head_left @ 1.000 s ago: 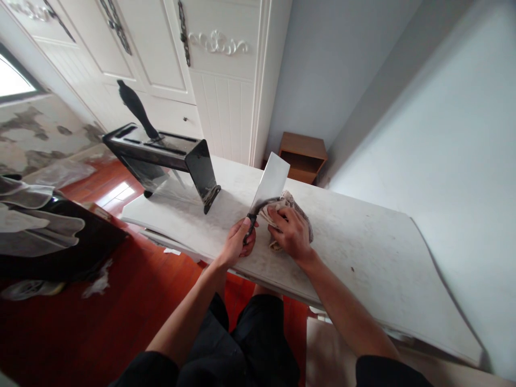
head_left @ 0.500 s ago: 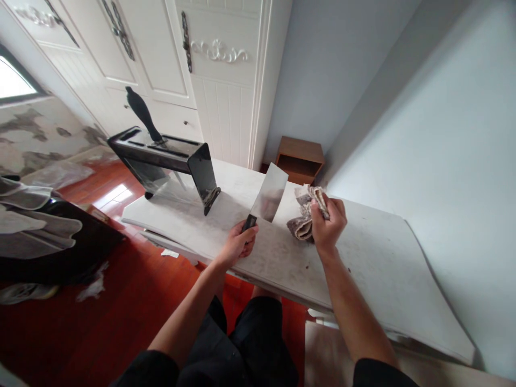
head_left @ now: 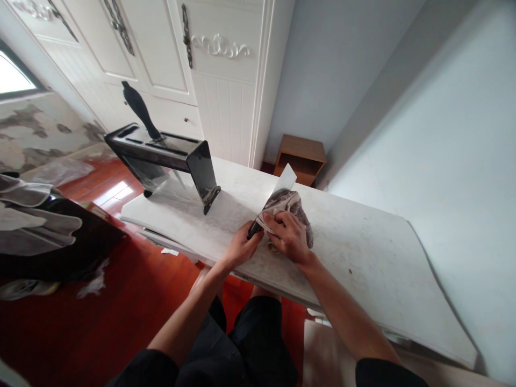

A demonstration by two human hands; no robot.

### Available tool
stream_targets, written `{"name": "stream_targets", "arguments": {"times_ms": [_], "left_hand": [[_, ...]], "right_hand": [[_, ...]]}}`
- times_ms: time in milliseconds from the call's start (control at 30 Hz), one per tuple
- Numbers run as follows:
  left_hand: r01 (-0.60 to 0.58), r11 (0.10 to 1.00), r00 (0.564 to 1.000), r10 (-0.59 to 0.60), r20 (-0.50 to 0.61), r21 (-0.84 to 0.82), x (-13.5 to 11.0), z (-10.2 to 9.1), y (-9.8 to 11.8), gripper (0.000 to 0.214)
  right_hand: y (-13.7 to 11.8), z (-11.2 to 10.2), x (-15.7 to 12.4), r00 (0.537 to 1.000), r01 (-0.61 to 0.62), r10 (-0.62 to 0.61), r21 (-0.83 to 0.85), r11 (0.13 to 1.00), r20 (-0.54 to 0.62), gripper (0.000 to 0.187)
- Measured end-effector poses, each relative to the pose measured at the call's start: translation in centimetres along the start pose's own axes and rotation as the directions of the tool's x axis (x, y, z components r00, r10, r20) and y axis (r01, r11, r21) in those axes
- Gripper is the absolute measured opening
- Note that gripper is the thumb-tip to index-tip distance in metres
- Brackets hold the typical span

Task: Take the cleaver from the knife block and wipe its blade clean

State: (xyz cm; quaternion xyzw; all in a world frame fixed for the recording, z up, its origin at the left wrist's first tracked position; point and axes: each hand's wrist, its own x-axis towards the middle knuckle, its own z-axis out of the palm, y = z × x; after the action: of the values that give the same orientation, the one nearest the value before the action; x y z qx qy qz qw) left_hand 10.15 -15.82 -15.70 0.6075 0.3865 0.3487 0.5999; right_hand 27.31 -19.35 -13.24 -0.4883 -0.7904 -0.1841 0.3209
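My left hand is closed around the black handle of a cleaver, whose broad blade points up and away from me over the white board. A brown and cream cloth is bunched in my right hand. The cloth presses against the blade near the handle and covers much of it; only the blade's far end shows. To the left stands a black knife block with one black-handled tool upright in a slot.
The white board has smudges and a small dark speck. Behind it are a brown wooden cabinet and a white wardrobe. A pale wall rises on the right. Draped grey fabric lies over a dark object at left.
My right hand has moved left with the cloth and brought it onto the cleaver's blade. The cleaver has turned slightly, its tip now farther right.
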Motion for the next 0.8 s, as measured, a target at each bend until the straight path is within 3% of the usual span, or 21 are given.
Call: {"name": "stream_targets", "arguments": {"times_ms": [267,533,667,800], "left_hand": [[-0.057,0.994,0.998,0.058,-0.002,0.089,0.2,-0.4,0.2,0.012],[0.021,0.988,1.000,-0.021,0.006,-0.153,0.0,-0.3,-0.3,0.021],[0.095,0.933,0.995,-0.101,0.000,-0.348,-0.3,-0.2,0.4,0.027],[0.134,0.874,0.990,-0.138,0.026,-0.467,-0.6,-0.7,1.0,0.030]], "right_hand": [[-0.3,-0.8,0.5,0.992,-0.029,0.025,0.034,0.999,0.123,0.030],[0.0,-1.1,0.6,0.976,-0.023,0.047,-0.117,0.993,0.211,0.018],[1.1,-0.9,-0.1,0.983,-0.098,0.110,-0.086,0.991,0.145,0.025],[2.2,-1.1,-0.6,0.968,-0.234,0.237,0.043,0.971,-0.085,0.034]]}}
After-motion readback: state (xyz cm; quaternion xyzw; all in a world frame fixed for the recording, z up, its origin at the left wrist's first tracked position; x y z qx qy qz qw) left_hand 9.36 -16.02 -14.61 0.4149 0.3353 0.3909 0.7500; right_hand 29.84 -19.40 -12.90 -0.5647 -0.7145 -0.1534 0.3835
